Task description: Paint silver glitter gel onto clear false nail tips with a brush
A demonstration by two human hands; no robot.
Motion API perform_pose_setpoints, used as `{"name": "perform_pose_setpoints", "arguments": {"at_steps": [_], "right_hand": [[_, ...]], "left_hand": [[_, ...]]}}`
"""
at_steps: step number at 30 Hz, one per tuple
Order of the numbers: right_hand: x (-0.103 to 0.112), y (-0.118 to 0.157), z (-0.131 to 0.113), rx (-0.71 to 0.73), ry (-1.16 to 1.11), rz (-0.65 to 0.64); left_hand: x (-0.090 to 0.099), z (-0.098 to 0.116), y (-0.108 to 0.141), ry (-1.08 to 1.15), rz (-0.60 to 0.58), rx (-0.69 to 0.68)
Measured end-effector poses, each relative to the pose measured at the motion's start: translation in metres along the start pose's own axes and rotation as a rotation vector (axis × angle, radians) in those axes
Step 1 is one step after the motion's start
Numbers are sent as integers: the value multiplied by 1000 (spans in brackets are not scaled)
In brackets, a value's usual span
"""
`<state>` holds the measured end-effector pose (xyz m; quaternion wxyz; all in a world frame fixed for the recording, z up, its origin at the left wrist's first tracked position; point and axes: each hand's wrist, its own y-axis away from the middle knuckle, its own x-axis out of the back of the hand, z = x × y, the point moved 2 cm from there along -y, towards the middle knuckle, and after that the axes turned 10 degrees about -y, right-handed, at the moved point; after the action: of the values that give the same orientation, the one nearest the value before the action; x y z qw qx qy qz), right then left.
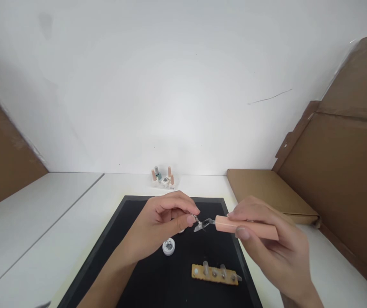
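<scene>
My left hand (162, 220) pinches a small metal clip between thumb and forefinger, and a clear nail tip (198, 227) sits at the clip's end. From the right, my right hand (271, 246) holds the long pink handle (246, 226) of a polish brush. The brush end is against or very close to the nail tip; exact contact is too small to tell. Below the hands, a yellow strip (216, 274) bears several clear nail tips on the black mat (157, 282). A round white jar (168, 247) with small silvery pieces stands below my left hand.
Several bottles with pink and grey caps stand in a clear holder (165, 185) near the wall. A flat cardboard box (267, 190) lies at the back right. Cardboard panels (347, 158) rise at both sides.
</scene>
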<state>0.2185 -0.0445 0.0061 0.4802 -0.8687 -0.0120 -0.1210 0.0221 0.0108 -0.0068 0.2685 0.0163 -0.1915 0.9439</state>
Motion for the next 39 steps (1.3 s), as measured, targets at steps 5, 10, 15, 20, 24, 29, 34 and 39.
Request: {"name": "perform_pose_setpoints", "arguments": {"at_steps": [5, 10, 15, 20, 24, 29, 34, 39], "right_hand": [[2, 0, 3, -16, 35, 18], [4, 3, 5, -42, 49, 62], [2, 2, 2, -18, -45, -6], [0, -2, -1, -9, -32, -66], [0, -3, 0, -8, 2, -39], [2, -3, 1, -16, 49, -32], [5, 2, 3, -7, 94, -22], [7, 4, 3, -12, 66, 25]], "left_hand": [[1, -4, 1, -21, -2, -5], [2, -7, 2, -46, 20, -12], [4, -4, -2, -93, 41, -22], [1, -1, -4, -92, 46, -28], [-1, -1, -2, -110, 41, -35], [-1, 1, 0, -107, 51, -35], [0, 1, 3, -105, 57, -30], [3, -1, 1, -126, 84, -28]]}}
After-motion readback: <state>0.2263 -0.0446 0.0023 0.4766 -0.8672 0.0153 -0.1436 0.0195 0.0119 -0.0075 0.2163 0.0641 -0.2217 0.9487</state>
